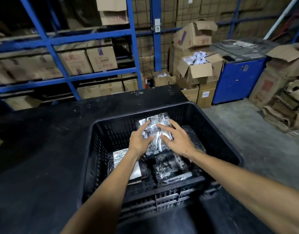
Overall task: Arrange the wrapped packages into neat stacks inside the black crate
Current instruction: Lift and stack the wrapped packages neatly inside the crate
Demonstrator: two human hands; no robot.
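Over crate | both hands on pkg — L curled gripping, R splayed flat | step: seating pkg | next: square onto stack

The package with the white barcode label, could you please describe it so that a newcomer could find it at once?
Look into the black slatted plastic crate on the dark table. In its near left corner, under the left forearm, lies a flat dark package wrapped in clear film. Only it shows a white barcode label; its neighbours show none.
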